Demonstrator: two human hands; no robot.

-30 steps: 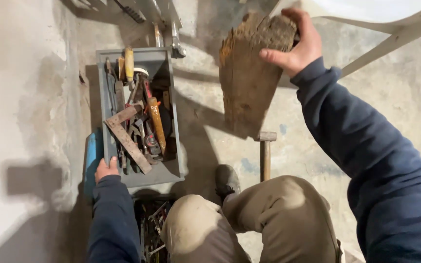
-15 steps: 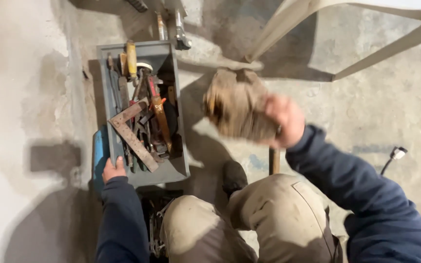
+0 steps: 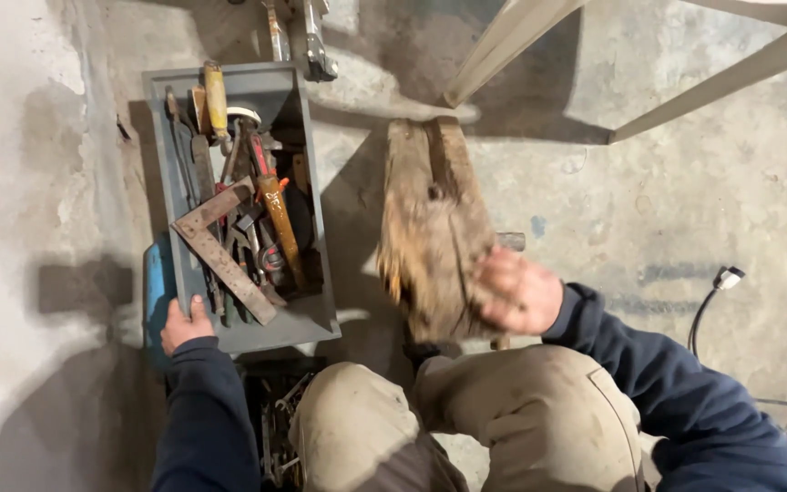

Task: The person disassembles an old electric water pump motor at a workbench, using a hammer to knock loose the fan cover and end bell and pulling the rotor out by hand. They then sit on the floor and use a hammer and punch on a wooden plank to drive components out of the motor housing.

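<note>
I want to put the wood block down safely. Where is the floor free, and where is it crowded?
Free floor lies right of the wood block, between the pale slanted legs and the white plug. A narrower strip runs between block and grey toolbox. The toolbox, gripped by the left hand, is packed with tools.

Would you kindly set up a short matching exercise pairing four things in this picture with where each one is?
Things:
1. wooden board
2. left hand
3. metal square
4. white plug

Places:
A. on the near rim of the grey toolbox
B. on the concrete floor at far right
C. gripped by the right hand
D. lying on the tools in the toolbox

Pairs: 1-C, 2-A, 3-D, 4-B
</note>
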